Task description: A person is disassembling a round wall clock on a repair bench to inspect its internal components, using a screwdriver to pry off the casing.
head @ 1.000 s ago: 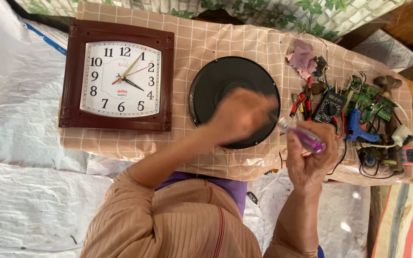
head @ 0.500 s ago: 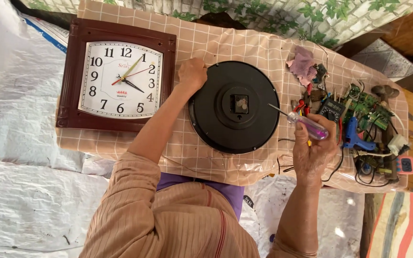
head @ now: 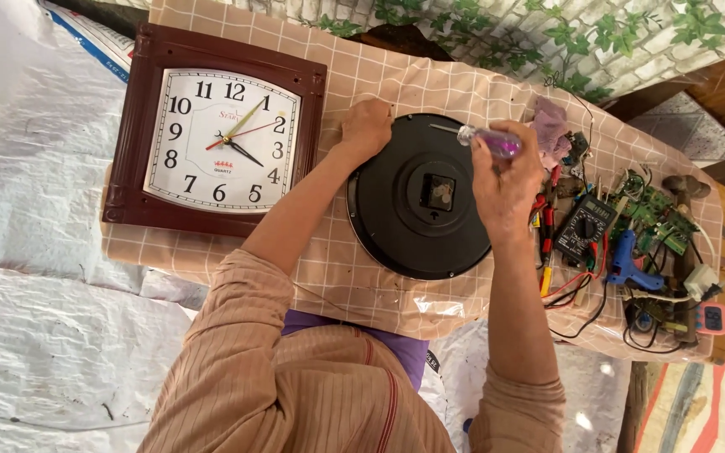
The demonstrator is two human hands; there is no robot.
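Gripping a purple-handled screwdriver (head: 487,140), the right hand (head: 507,180) has its fingers curled tightly round the translucent handle, with the thin metal shaft pointing left over the upper edge of the round black clock (head: 419,197). The tip hangs above the black back near its top rim; whether it touches cannot be told. The left hand (head: 366,127) rests at the clock's upper left rim, fingers bent and close together, pressing on the edge where it meets the checked cloth (head: 329,268); it grips nothing else.

The round clock lies face down in the middle of the cloth, and a small square movement (head: 439,191) sits at its centre, just left of the right hand's wrist. To the left, just beside the left forearm, lies a square wall clock (head: 216,138) with a dark brown frame and white dial, face up. To the right of the right hand is a clutter of tools: a black multimeter (head: 585,226), a blue glue gun (head: 628,262), green circuit boards (head: 656,214), red-handled pliers (head: 545,220) and tangled wires.
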